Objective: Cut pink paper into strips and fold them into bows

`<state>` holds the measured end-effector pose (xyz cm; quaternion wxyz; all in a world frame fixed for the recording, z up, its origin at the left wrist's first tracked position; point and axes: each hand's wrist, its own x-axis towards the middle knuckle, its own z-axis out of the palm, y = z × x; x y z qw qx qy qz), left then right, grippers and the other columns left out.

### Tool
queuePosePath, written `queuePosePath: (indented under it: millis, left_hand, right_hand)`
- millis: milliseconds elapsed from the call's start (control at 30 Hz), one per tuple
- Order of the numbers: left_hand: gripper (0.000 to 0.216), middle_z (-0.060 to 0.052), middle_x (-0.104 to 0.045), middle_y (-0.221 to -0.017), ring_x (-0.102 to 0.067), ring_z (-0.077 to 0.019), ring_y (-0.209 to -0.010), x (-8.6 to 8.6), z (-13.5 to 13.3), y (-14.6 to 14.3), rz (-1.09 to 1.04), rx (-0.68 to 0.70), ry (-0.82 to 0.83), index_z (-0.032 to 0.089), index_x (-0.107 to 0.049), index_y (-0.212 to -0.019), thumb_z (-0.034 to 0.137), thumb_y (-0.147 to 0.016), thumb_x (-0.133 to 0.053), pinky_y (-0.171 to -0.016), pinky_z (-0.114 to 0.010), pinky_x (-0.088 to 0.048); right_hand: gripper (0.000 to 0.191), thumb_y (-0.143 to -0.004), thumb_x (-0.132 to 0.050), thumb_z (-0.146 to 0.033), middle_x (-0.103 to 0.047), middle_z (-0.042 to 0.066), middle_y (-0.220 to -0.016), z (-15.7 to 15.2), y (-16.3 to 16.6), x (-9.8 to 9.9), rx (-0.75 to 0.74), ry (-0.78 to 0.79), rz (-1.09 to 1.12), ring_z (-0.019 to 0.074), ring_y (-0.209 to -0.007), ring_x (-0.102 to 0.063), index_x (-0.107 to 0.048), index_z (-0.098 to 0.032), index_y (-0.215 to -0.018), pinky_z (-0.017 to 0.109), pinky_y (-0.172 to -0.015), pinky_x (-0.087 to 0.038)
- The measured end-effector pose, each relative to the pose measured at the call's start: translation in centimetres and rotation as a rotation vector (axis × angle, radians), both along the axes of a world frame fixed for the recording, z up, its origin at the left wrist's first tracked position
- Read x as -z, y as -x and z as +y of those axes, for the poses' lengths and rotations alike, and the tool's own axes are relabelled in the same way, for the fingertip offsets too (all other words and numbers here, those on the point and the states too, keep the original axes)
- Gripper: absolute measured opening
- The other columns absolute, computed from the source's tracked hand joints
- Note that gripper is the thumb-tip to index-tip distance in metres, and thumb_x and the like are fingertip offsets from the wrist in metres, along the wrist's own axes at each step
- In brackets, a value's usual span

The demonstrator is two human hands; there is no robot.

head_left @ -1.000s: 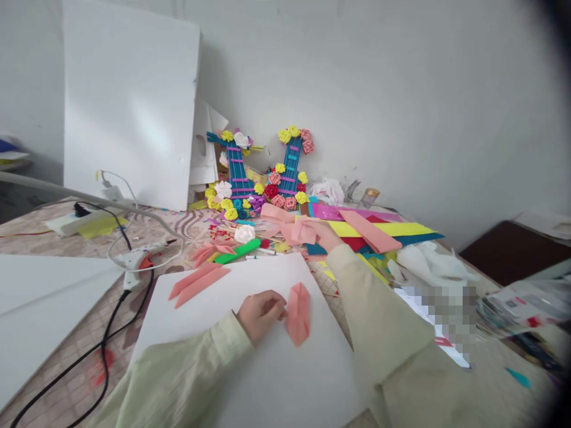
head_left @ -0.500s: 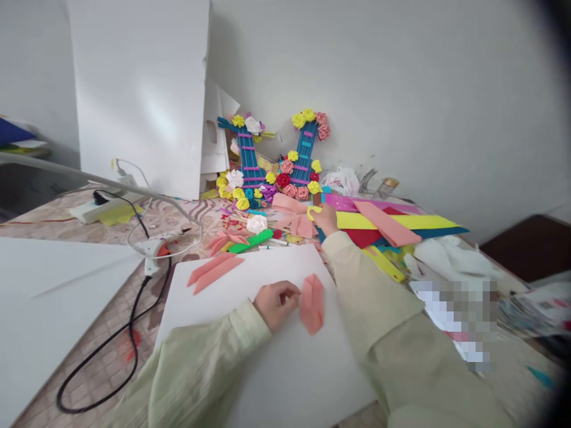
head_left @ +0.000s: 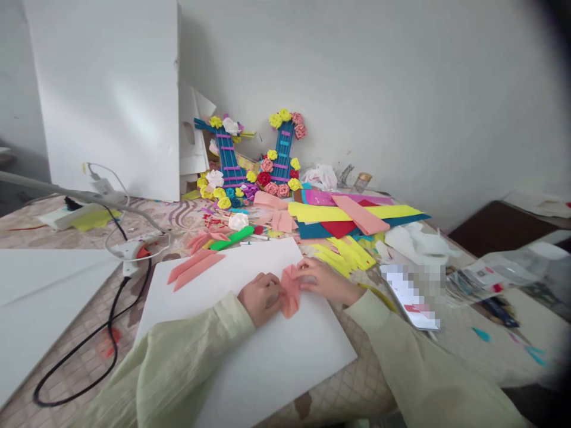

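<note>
Folded pink piece (head_left: 289, 289): lies on the white board (head_left: 250, 356), near its far right edge.
Left hand (head_left: 262, 298): fingers curled, pinching the piece's left side.
Right hand (head_left: 322, 278): fingers pinching its right side.
Two pink strips (head_left: 194, 268): left of the piece, on the board.

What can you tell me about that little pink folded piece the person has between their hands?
The pink folded piece looks like thin salmon-pink craft foam or paper, folded into a small, narrow shape with creases running along it. It is pinched near the middle so that it flares a little at top and bottom, rather like a bow. It rests on the white sheet on the table. The left hand touches its left side and the right hand its upper right. Finer detail is blurred.
</note>
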<state>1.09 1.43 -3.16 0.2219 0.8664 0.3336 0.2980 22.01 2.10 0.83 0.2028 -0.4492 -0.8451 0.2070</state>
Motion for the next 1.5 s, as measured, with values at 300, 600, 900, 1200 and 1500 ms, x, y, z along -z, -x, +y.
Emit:
queuePosePath:
  millis: [300, 600, 900, 1200, 1500]
  left_hand:
    - [0.010, -0.005, -0.059, -0.079, -0.050, -0.0175, -0.075, -0.2, 0.1, -0.1, 0.055, -0.041, -0.029, 0.018, -0.062, -0.072, 0.023, -0.069, -0.054, -0.070, -0.031, -0.044]
    - [0.028, -0.004, -0.060, -0.083, -0.050, -0.0163, -0.076, -0.7, -0.1, -0.1, 0.057, -0.001, -0.040, 0.019, -0.064, -0.083, 0.008, -0.069, -0.043, -0.071, -0.029, -0.043]
    - [0.016, -0.006, -0.059, -0.082, -0.051, -0.0175, -0.077, -0.8, -0.3, -0.2, 0.077, -0.008, -0.027, 0.018, -0.065, -0.080, 0.023, -0.071, -0.052, -0.069, -0.029, -0.044]
    - [0.016, -0.007, -0.060, -0.083, -0.051, -0.0173, -0.076, -0.9, 0.0, 0.1, 0.087, 0.028, -0.029, 0.018, -0.065, -0.079, 0.021, -0.071, -0.052, -0.072, -0.031, -0.044]
    - [0.017, -0.005, -0.060, -0.083, -0.051, -0.0171, -0.077, -0.5, 0.2, 0.1, 0.075, 0.038, -0.033, 0.019, -0.064, -0.080, 0.017, -0.068, -0.052, -0.073, -0.030, -0.043]
  right_hand:
    - [0.018, -0.072, -0.055, -0.012, -0.056, 0.003, -0.082, -1.4, 1.6, 2.3, 0.121, -0.114, 0.079, 0.0148, -0.080, -0.053, -0.059, -0.019, -0.087, 0.029, -0.073, -0.043]
    - [0.012, -0.075, -0.051, -0.013, -0.059, 0.003, -0.078, -3.2, 2.0, 2.1, 0.123, -0.166, -0.017, 0.0186, -0.082, -0.051, -0.060, -0.020, -0.079, 0.037, -0.078, -0.039]
    - [0.015, -0.076, -0.055, -0.016, -0.057, 0.002, -0.093, -4.8, 1.7, 1.1, -0.005, -0.207, -0.170, 0.0177, -0.093, -0.047, -0.061, -0.023, -0.087, 0.035, -0.084, -0.036]
    - [0.018, -0.084, -0.041, -0.017, -0.059, 0.007, -0.092, -3.3, 1.2, 1.2, -0.232, -0.494, -0.414, 0.0185, -0.090, -0.047, -0.059, -0.017, -0.085, 0.035, -0.079, -0.039]
    - [0.020, -0.083, -0.041, -0.015, -0.057, 0.006, -0.101, -3.4, 0.9, 0.9, -0.242, -0.537, -0.444, 0.0187, -0.092, -0.047, -0.059, -0.019, -0.090, 0.036, -0.081, -0.039]
